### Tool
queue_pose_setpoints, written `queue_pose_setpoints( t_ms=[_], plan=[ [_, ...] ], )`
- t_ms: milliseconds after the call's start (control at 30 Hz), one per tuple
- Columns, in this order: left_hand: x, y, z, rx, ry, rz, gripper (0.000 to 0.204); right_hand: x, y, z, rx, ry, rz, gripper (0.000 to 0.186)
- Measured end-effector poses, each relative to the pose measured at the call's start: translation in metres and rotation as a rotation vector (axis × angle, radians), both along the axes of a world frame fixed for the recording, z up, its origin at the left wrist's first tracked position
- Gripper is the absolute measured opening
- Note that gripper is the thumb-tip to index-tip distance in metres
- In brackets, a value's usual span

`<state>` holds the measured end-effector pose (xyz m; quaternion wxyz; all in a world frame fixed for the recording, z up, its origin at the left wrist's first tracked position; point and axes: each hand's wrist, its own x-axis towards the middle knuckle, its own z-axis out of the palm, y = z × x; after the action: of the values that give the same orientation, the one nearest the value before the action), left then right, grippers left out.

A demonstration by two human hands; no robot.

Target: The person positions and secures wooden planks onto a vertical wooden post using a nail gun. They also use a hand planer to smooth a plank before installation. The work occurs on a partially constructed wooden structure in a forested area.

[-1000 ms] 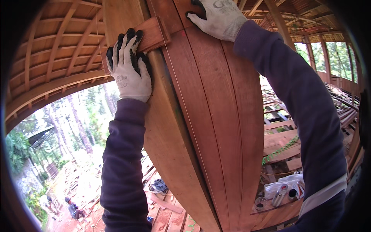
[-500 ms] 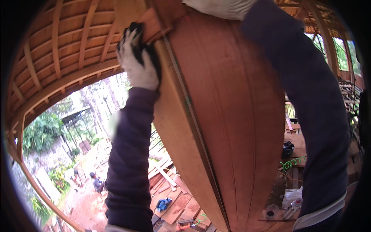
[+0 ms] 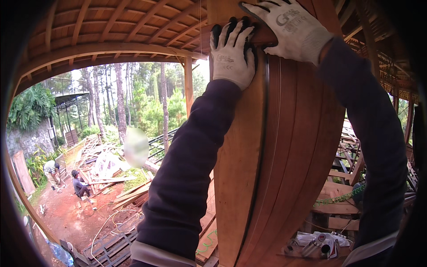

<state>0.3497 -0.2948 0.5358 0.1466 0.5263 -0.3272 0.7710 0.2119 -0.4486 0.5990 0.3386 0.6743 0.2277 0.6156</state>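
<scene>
Both my hands wear white gloves with dark palms and are raised to the top of a tall wooden column. My left hand [image 3: 233, 58] lies with fingers spread on a short reddish board [image 3: 263, 36] that crosses the column. My right hand [image 3: 291, 29] spreads over the same board's right part, thumb low and fingers reaching up; some fingertips are cut off by the view's top. Below them runs a pale timber post [image 3: 238, 178], with reddish-brown planks [image 3: 289, 147] beside it. A thin light string [image 3: 276, 120] hangs down the planks.
Two people [image 3: 80, 183] are on the reddish ground at lower left, near piled lumber [image 3: 133, 196]. A metal flask [image 3: 313, 244] and a plastic bag [image 3: 302, 239] lie at lower right, below a green coiled hose [image 3: 340, 199]. A timber roof [image 3: 133, 26] spans overhead.
The view has shifted, so the column stands more upright and further right. My right hand, mostly out of view before, now shows beside my left on the short board.
</scene>
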Motion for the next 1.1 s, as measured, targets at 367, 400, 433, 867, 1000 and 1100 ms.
queue_pose_setpoints(
  t_ms=[367, 400, 433, 867, 1000, 1100],
  plan=[
    [-0.001, 0.0, -0.004, -0.038, -0.055, -0.066, 0.055, 0.022, 0.029, 0.017, 0.194, 0.061, -0.379, 0.085],
    [-0.001, -0.001, -0.006, -0.084, -0.082, -0.087, 0.056, 0.02, 0.028, 0.017, 0.195, 0.038, -0.359, 0.084],
    [-0.001, -0.002, -0.008, -0.127, -0.113, -0.103, 0.057, 0.017, 0.028, 0.02, 0.175, 0.028, -0.359, 0.085],
    [-0.006, 0.001, -0.036, -0.032, 0.046, -0.24, 0.053, -0.034, 0.019, 0.011, 0.274, -0.039, 0.012, 0.087],
    [-0.031, 0.015, -0.024, -0.018, 0.239, -0.833, 0.053, -0.017, 0.025, -0.002, 0.462, -0.049, 0.221, 0.088],
    [-0.061, 0.027, -0.023, 0.031, 0.364, -1.489, 0.039, -0.009, 0.035, -0.031, 0.472, -0.015, 0.329, 0.091]
  ],
)
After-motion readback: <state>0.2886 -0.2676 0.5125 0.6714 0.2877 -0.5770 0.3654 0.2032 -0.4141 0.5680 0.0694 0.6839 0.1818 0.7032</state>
